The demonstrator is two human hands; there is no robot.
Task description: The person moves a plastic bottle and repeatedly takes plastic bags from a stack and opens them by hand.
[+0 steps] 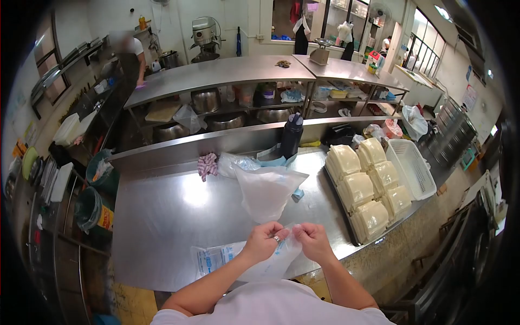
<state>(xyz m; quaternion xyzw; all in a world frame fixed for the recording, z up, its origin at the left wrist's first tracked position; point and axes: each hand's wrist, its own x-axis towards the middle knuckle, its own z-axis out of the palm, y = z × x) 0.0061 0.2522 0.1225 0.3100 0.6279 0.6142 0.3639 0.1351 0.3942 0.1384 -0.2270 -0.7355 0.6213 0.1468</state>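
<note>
My left hand [262,241], with a ring on one finger, pinches the top edge of a clear plastic bag [279,265]. Close by on the right, my right hand [314,242] grips the same edge between thumb and fingers. The bag hangs down over the front of the steel table, near my body. Under and left of it lie flat plastic bags with blue print [208,261]. Just beyond my hands stands a whitish, filled-looking plastic bag [267,190]; its contents cannot be made out.
On the right, a dark tray [340,208] carries several stacks of pale, wrapped flat food [355,189], beside a white plastic basket [414,168]. A dark bottle [292,135] and a striped cloth [207,166] sit towards the back. Another person [130,57] works at the far left.
</note>
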